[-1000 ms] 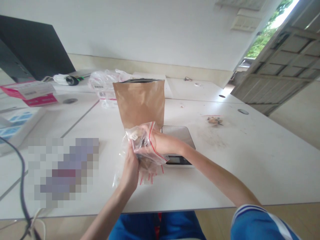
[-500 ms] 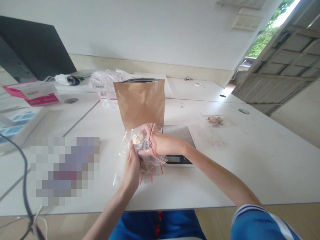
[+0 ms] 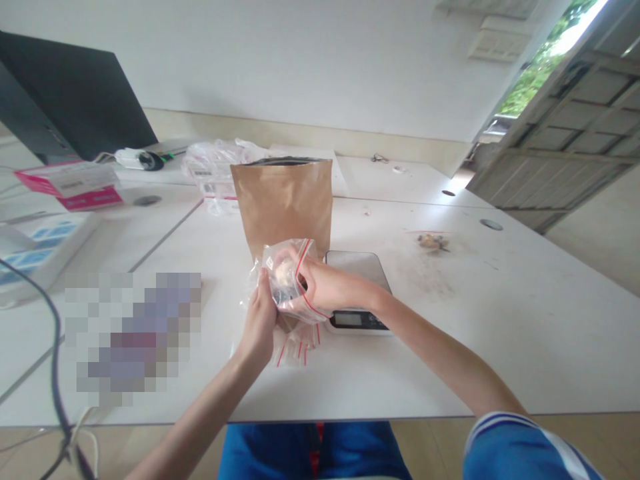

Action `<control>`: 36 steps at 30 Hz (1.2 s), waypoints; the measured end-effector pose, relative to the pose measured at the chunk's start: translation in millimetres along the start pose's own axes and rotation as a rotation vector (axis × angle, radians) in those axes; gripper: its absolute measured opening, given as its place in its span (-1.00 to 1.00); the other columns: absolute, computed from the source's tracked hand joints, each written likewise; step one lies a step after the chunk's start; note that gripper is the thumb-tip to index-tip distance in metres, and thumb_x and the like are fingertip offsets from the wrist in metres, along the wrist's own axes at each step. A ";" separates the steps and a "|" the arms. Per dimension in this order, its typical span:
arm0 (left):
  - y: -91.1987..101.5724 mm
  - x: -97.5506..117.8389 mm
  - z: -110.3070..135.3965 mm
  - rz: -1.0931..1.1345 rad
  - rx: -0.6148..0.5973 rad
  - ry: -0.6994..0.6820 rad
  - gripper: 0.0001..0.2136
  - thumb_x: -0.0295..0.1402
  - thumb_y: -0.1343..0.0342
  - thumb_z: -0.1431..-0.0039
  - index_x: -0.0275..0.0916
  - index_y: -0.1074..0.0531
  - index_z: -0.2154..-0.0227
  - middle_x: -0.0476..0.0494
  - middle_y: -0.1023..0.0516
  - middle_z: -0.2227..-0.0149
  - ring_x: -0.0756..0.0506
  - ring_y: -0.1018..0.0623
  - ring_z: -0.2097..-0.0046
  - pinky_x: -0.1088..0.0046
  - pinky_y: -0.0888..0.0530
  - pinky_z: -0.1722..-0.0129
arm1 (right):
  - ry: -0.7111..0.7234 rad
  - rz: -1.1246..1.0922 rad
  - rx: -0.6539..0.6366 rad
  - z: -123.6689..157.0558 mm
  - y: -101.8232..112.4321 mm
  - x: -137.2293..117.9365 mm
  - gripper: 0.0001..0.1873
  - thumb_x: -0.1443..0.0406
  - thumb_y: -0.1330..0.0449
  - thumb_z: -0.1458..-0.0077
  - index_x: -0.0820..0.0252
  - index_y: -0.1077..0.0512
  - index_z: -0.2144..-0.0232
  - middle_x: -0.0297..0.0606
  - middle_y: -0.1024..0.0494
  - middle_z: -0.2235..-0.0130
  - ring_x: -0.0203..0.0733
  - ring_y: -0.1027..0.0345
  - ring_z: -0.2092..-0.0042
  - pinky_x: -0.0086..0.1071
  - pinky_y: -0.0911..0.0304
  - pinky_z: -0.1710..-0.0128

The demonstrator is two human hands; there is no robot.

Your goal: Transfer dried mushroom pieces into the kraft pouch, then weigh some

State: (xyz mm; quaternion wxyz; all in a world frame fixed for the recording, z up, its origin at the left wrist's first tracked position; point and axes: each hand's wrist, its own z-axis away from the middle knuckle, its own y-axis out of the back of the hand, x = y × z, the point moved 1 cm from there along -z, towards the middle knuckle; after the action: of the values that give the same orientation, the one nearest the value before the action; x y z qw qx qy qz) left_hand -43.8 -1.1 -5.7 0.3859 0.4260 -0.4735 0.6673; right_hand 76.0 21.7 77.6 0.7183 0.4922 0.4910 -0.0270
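Observation:
A clear zip-lock bag with a red seal line is held over the table, pale lumps and darker bits showing through its plastic. My left hand grips the bag's left side from outside, thumb up. Through the bag's mouth reaches my right hand, its fingers inside and curled about the pale lumps; the plastic partly blurs them. Beneath lie several more zip-lock bags with red seal lines. Right behind stands a brown kraft pouch, open at the top. A kitchen scale sits under my right forearm.
Another small filled zip bag lies to the right, near brownish dust on the white table. At the back left are wrapped plastic packs, pink-and-white boxes and a black monitor. A dark cable hangs at the left edge.
My right hand has shifted slightly within the bag, its fingers around the pale lumps. The bag has risen a little, and the view has moved slightly.

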 end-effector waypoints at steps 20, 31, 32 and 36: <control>2.3 -22.8 -13.1 0.200 0.032 -0.049 -0.51 0.00 0.01 -0.16 -0.31 -0.44 0.06 -0.24 -0.61 0.16 -0.20 -0.58 0.08 0.29 -0.49 0.08 | 0.036 -0.173 0.025 -15.0 -2.8 25.6 -0.64 0.43 -0.30 0.11 0.15 -0.20 0.33 -0.36 -0.38 0.30 -0.23 -0.31 0.23 -0.37 -0.26 0.21; -10.1 4.5 5.4 0.280 0.113 0.210 -0.57 -0.23 0.27 -0.31 -0.36 -0.47 0.27 -0.17 -0.61 0.47 -0.06 -0.52 0.55 0.46 -0.46 0.51 | 0.178 -0.319 0.257 4.6 53.3 1.4 -0.52 0.31 -0.31 0.01 0.05 -0.19 0.07 -0.29 -0.44 0.17 -0.17 -0.40 0.09 -0.29 -0.39 0.14; -9.8 4.5 5.7 0.278 0.114 0.220 -0.57 -0.22 0.27 -0.31 -0.36 -0.47 0.28 -0.17 -0.61 0.48 -0.06 -0.52 0.56 0.46 -0.46 0.53 | 0.246 -0.285 0.344 2.6 61.4 -3.8 -0.51 0.28 -0.31 -0.01 0.02 -0.18 0.06 -0.28 -0.43 0.15 -0.16 -0.39 0.05 -0.28 -0.40 0.11; -8.4 2.6 5.2 0.268 0.128 0.220 -0.60 -0.20 0.24 -0.30 -0.34 -0.45 0.21 -0.18 -0.62 0.45 -0.08 -0.55 0.52 0.46 -0.46 0.52 | 0.494 -0.011 0.750 -18.8 93.6 -21.1 -0.49 0.20 -0.26 -0.08 -0.06 -0.10 0.01 -0.26 -0.31 -0.05 -0.16 -0.32 -0.05 -0.26 -0.33 -0.03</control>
State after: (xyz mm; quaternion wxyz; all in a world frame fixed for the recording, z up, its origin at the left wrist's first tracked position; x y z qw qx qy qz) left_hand -35.9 -3.7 0.2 0.3151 0.3074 -0.4376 0.7841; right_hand 101.3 74.3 156.1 0.3512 0.7076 0.6067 -0.0888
